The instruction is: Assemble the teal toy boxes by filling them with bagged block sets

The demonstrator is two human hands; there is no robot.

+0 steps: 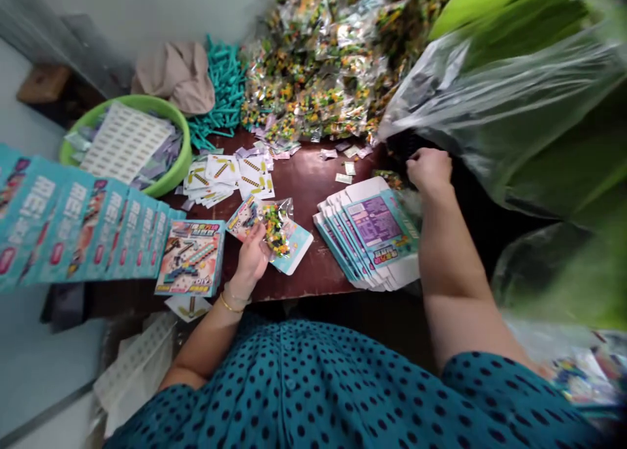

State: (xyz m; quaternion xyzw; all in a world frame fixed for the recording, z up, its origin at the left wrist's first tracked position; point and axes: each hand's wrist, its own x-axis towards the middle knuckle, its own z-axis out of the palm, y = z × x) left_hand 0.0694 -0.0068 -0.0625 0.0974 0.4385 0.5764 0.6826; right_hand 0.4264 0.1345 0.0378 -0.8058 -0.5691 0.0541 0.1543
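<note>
My left hand [252, 256] is closed on a clear packet of small coloured bricks [275, 227], held together with a flat teal carton [294, 245] over the dark wooden table [308, 181]. My right hand [430, 169] reaches to the right with its fingers curled at the mouth of a large clear plastic bag [490, 102]; what it grips is hidden. A fanned stack of flat teal cartons [372, 233] lies just below that hand.
A heap of brick packets [328, 57] fills the table's back. Teal plastic parts [223, 89], a beige cloth [176, 73], a green basin of sheets [130, 142], leaflets [228, 174], a row of boxes [83, 230] and one assembled box [192, 256] sit left.
</note>
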